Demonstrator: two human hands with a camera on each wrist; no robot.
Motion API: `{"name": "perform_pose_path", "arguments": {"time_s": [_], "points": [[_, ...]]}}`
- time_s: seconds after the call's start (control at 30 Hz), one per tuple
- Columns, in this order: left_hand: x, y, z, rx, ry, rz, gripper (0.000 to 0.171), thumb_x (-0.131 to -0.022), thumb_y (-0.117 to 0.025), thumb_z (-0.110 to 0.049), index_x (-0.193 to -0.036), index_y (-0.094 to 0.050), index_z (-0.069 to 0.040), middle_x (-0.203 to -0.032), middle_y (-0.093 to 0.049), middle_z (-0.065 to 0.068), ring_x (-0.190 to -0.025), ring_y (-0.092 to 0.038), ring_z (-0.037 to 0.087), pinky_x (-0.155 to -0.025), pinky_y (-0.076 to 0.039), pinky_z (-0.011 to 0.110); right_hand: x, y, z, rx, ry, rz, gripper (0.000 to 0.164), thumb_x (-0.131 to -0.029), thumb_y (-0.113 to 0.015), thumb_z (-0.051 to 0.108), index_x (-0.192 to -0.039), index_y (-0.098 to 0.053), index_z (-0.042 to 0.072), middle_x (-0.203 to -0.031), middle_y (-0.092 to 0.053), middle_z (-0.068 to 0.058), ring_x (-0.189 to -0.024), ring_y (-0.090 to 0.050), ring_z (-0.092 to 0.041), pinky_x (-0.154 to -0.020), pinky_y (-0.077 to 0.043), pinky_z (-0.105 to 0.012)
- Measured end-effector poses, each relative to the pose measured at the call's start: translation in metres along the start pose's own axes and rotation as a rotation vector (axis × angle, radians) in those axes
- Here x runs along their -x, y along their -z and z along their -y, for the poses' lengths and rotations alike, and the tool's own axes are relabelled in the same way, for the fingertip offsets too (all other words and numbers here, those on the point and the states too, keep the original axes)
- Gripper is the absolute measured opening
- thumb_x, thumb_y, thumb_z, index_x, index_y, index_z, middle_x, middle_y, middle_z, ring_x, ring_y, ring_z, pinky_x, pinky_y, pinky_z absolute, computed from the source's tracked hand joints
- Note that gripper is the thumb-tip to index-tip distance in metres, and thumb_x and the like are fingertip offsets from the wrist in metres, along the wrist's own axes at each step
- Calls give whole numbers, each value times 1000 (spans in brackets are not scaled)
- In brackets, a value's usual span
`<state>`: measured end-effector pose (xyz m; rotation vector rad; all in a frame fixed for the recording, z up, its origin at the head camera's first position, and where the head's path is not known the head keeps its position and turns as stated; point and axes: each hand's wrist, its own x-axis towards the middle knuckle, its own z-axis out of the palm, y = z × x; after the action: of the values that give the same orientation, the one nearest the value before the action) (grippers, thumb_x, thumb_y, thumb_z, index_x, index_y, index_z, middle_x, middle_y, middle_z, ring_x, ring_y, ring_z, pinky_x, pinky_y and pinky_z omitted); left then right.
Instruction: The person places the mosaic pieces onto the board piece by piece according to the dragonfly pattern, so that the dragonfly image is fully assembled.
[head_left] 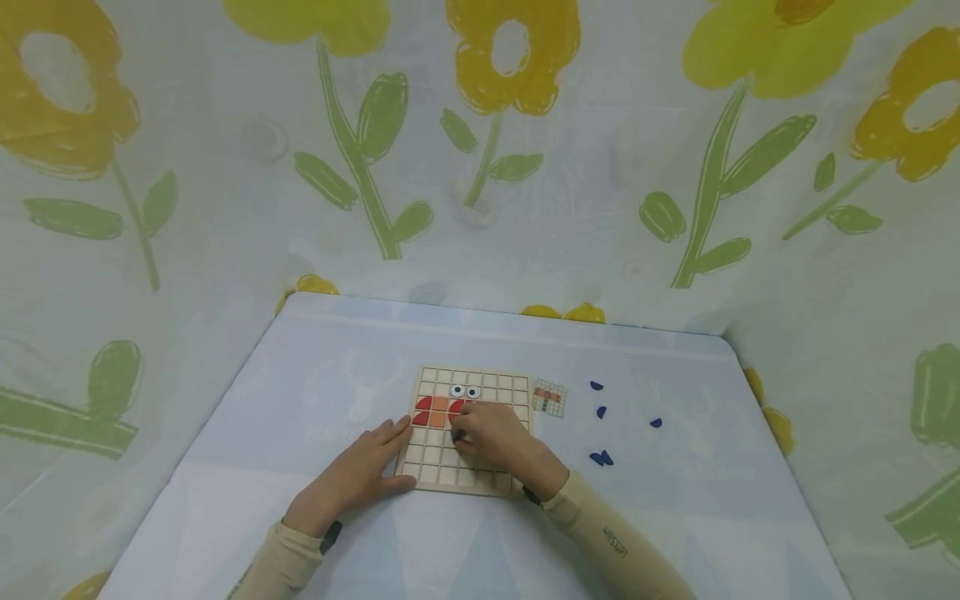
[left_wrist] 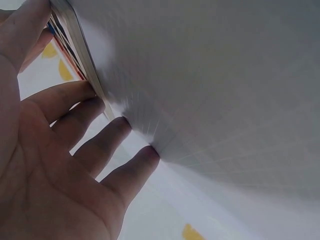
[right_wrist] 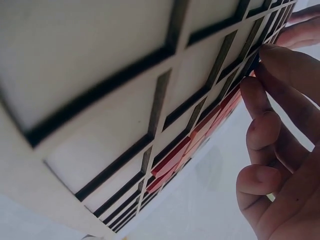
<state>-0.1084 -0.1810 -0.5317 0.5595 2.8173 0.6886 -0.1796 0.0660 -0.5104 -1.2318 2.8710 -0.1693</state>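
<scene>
Wooden grid board (head_left: 467,467) lies steadied by the flat, spread left hand (head_left: 358,477); right hand (head_left: 495,439) seemingly pinches a red tile (head_left: 459,407).

Wooden grid board (head_left: 468,429) lies flat, red pieces (head_left: 438,407) in its cells.

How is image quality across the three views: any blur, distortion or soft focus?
Head view: evenly lit, wide-angle bending at the edges, the grid board small but legible. Left wrist view: the table surface is smeared by blur; the left hand is fairly clear. Right wrist view: the near board cells are soft from closeness; the right hand's fingers are sharper.
</scene>
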Motion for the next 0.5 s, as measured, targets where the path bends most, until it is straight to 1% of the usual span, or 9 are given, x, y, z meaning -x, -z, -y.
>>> {"name": "perform_pose_path", "arguments": {"time_s": [0.3,0.4,0.5], "points": [[0,1,-2,-12,-3,-2,86,-88,-77,-46,-154,-42,-3,-162,-36,10,-148,-32,38,-120,-28,57,1,0,0,2,-15,12,13,-90,-79,31,-101,-80,26,-97,-70,11,-85,-63,-6,-80,-56,-23],[0,1,-2,-13,4,-2,86,-88,-77,-45,-154,-42,-3,-162,-36,9,-148,-32,37,-120,-28,57,4,1,-1,-29,-39,12,16,-90,-79,32,-105,-80,27,-98,-70,11,-85,-62,-7,-77,-56,-22],[1,0,-3,-14,15,-1,86,-88,-78,-45,-154,-41,-4,-162,-35,8,-148,-32,36,-120,-28,56,9,4,-6,-72,-65,-16,19,-89,-80,32,-108,-79,27,-100,-70,10,-84,-62,-6,-72,-55,-21]]}}
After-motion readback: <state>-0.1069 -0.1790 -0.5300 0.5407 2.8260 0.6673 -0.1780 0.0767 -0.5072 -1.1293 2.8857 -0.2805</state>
